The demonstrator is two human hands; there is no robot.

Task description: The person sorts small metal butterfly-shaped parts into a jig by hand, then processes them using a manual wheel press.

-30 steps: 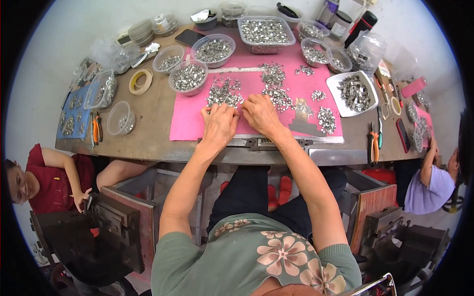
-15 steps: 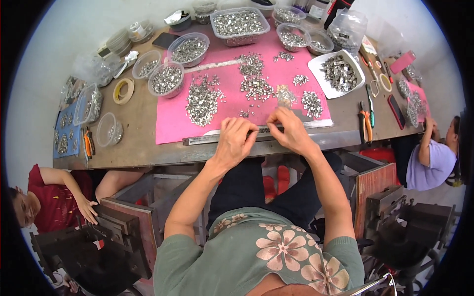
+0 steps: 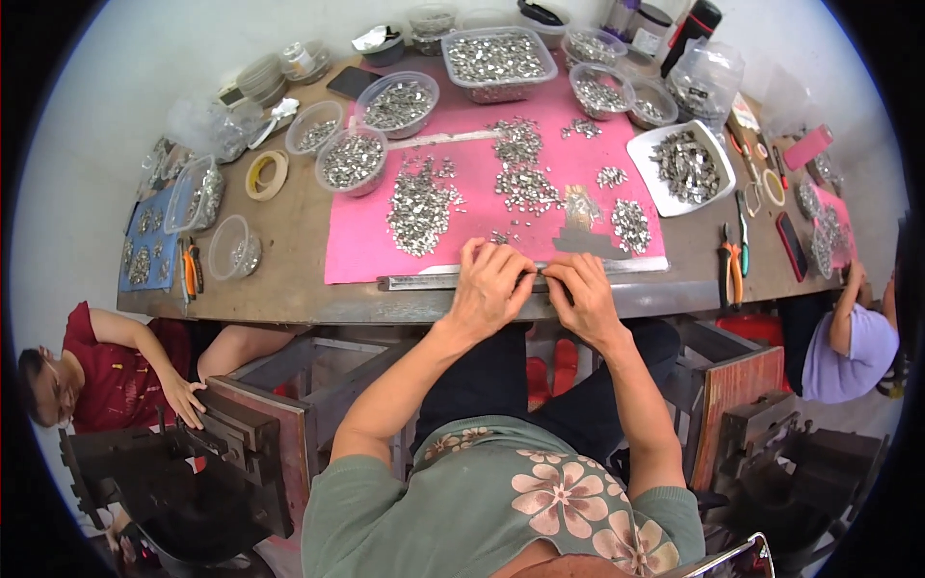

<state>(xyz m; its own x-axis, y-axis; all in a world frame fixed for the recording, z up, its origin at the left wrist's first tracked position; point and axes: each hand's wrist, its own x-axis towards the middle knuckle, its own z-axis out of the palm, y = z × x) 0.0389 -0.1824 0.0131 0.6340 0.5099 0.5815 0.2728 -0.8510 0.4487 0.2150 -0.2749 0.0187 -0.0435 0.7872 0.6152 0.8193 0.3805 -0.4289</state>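
Observation:
My left hand (image 3: 488,292) and my right hand (image 3: 586,301) meet at the table's front edge, thumbs and fingertips pinched close together. Whatever small piece sits between the fingertips is too tiny to make out. Under and beside them, a long narrow metal rail (image 3: 419,282) lies along the near edge of a pink mat (image 3: 361,226). Just beyond my hands are a few loose metal bits (image 3: 501,237). Larger piles of small silvery metal pieces lie left (image 3: 421,210), in the middle (image 3: 528,188) and right (image 3: 631,227), beside a flat grey plate (image 3: 590,243).
Clear tubs of metal pieces (image 3: 496,65) line the back. A white tray (image 3: 718,183) holds darker pieces. Orange-handled pliers (image 3: 730,265) and a phone (image 3: 791,246) lie right; a tape roll (image 3: 266,176) is left. People sit at left (image 3: 116,376) and right (image 3: 853,347).
Both hands have come back toward me, off the rail's far side, and their fingertips have drawn together. The whole view has shifted slightly.

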